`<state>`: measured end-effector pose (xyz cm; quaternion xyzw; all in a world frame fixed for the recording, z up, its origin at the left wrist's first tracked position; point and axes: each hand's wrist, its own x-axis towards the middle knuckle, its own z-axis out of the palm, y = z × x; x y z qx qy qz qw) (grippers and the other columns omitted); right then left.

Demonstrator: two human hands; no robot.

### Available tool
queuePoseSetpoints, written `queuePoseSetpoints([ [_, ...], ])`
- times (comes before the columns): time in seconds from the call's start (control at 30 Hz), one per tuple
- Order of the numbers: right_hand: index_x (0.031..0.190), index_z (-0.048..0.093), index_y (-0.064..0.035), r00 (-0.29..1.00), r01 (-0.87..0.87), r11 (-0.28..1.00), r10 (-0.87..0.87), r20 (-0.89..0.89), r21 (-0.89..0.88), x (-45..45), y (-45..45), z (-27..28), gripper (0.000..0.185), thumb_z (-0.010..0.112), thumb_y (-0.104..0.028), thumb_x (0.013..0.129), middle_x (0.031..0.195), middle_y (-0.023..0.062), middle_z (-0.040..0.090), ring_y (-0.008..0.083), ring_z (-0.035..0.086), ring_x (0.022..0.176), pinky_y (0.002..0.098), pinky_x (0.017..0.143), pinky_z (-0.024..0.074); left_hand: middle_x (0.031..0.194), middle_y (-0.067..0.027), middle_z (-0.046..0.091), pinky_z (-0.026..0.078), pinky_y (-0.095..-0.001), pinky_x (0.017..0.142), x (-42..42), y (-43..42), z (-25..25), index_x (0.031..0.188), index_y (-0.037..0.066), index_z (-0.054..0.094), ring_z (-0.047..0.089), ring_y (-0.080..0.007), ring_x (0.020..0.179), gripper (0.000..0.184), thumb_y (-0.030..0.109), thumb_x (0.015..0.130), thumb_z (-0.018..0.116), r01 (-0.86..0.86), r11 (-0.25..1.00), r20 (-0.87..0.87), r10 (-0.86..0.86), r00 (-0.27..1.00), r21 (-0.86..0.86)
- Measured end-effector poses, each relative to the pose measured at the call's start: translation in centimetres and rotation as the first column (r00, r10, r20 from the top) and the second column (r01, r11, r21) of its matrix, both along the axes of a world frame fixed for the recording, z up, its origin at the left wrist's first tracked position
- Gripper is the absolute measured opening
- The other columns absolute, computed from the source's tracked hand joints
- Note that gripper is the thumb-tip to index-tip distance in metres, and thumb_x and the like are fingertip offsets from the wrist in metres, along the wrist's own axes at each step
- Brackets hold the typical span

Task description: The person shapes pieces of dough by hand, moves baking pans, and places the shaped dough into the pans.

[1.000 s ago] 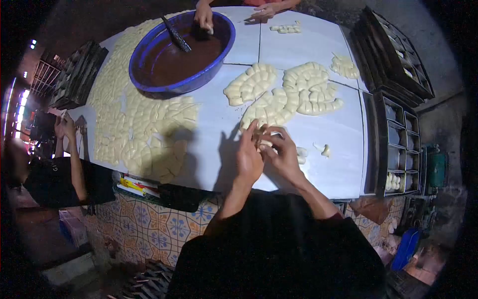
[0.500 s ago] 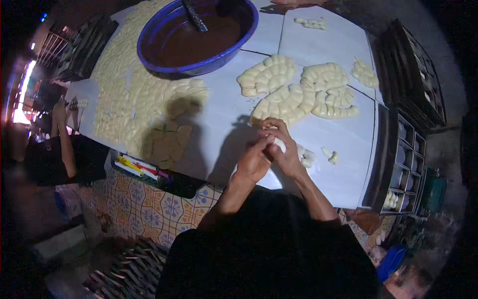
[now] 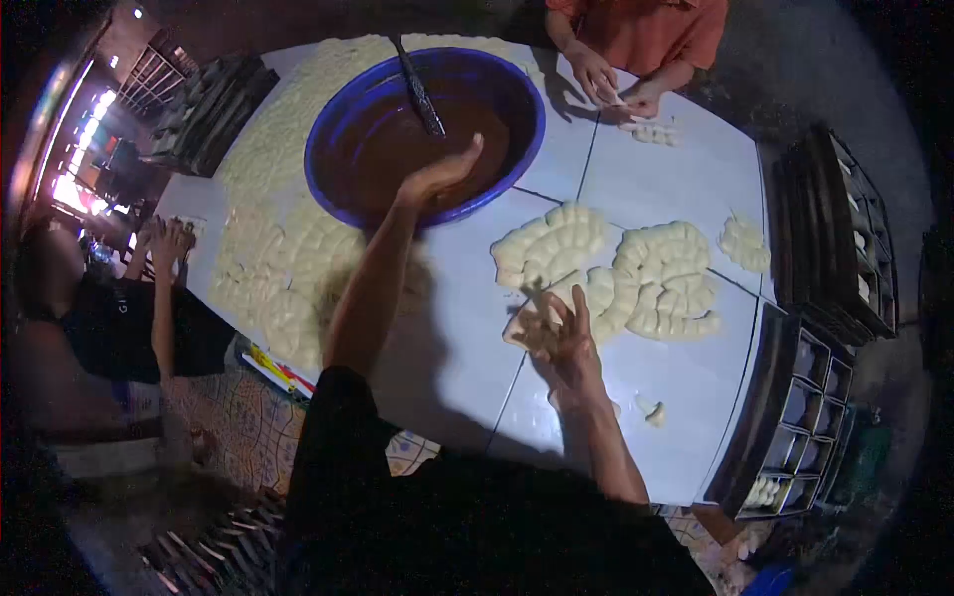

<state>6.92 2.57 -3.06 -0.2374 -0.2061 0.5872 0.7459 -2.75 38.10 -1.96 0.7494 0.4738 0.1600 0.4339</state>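
Observation:
My left hand (image 3: 445, 175) is over the blue bowl (image 3: 517, 174) of brown filling, its fingers stretched out and nothing seen in them. A dark-handled utensil (image 3: 423, 99) leans in the bowl. With fingers spread, my right hand (image 3: 564, 348) hovers by the near edge of the joined dough pieces (image 3: 626, 298); whether a thin bit of dough lies against its fingers is unclear. Another dough cluster (image 3: 553, 246) lies just beyond it. To the right of my right wrist is a small dough scrap (image 3: 651, 411) on the white table (image 3: 462, 372).
Flattened dough (image 3: 273, 268) covers the table's left side. Across the table, a person in an orange shirt (image 3: 636, 30) handles dough. Another person's hands (image 3: 164, 243) are at the left edge. Divided trays (image 3: 810, 397) and stacked trays (image 3: 835, 233) stand at the right.
My hands have come apart from around a white dough piece. The left one has moved up and left over the bowl; the right one has opened. The view has shifted, showing more of the person opposite.

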Motion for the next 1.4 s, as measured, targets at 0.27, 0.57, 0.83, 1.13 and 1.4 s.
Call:
queuePoseSetpoints([
  [0.27, 0.146, 0.019, -0.0035, 0.991, 0.086, 0.951, -0.051, 0.124, -0.297, 0.5, -0.3, 0.3, 0.075, 0.056, -0.04, 0.091, 0.132, 0.0118, 0.046, 0.0174, 0.056, 0.094, 0.0242, 0.073, 0.0488, 0.103, -0.0215, 0.065, 0.041, -0.0417, 0.093, -0.3, -13.8, 6.8, 0.109, -0.004, 0.061, 0.061, -0.033, 0.099, 0.09, 0.072, 0.089, 0.017, -0.139, 0.942, 0.265, 0.224, 0.938, -0.306],
  [0.57, 0.109, 0.062, 0.001, 0.48, 0.55, 0.826, -0.189, 0.857, -0.126, -0.5, -4.3, 0.7, 0.026, 0.06, -0.016, 0.089, 0.096, 0.0098, 0.058, 0.0171, 0.054, 0.082, 0.025, 0.066, 0.0446, 0.109, -0.0109, 0.059, 0.048, -0.0346, 0.087, -2.4, -31.7, 3.6, 0.13, 0.002, 0.049, 0.061, -0.0184, 0.097, 0.04, 0.018, 0.093, 0.054, 0.153, 0.561, 0.504, 0.547, 0.668, -0.813],
  [0.83, 0.103, 0.065, -0.0009, 0.513, 0.488, 0.873, -0.302, 0.803, 0.017, 0.7, -10.0, 2.2, 0.019, 0.062, -0.008, 0.085, 0.115, 0.0109, 0.052, 0.0199, 0.056, 0.099, 0.0299, 0.079, 0.0468, 0.099, -0.0129, 0.066, 0.056, -0.0273, 0.076, -2.5, -36.8, 2.0, 0.108, -0.007, 0.06, 0.065, -0.0166, 0.081, 0.021, 0.005, 0.091, 0.057, 0.308, 0.759, 0.621, 0.157, 0.768, -0.573],
  [1.13, 0.12, 0.056, -0.0021, 0.48, 0.547, 0.786, -0.014, 0.877, -0.287, -0.4, -15.7, 1.0, 0.034, 0.06, -0.013, 0.088, 0.092, 0.0119, 0.064, 0.0192, 0.063, 0.075, 0.0306, 0.067, 0.0495, 0.092, -0.0077, 0.059, 0.049, -0.0212, 0.064, -2.8, -41.3, -1.6, 0.136, 0.003, 0.028, 0.06, -0.0131, 0.087, 0.062, -0.003, 0.084, 0.062, 0.361, 0.899, 0.635, -0.131, 0.761, -0.248],
  [1.4, 0.139, 0.037, -0.0022, 0.769, 0.077, 0.889, 0.236, 0.594, -0.452, 1.5, -21.3, 1.0, 0.056, 0.058, 0.0, 0.087, 0.113, 0.0101, 0.06, 0.0164, 0.059, 0.097, 0.0281, 0.08, 0.0503, 0.118, -0.0141, 0.044, 0.048, -0.0292, 0.077, -3.4, -42.4, 0.0, 0.134, 0.001, 0.033, 0.06, -0.0256, 0.102, 0.063, -0.012, 0.075, 0.054, 0.599, 0.783, 0.753, -0.291, 0.59, -0.166],
])
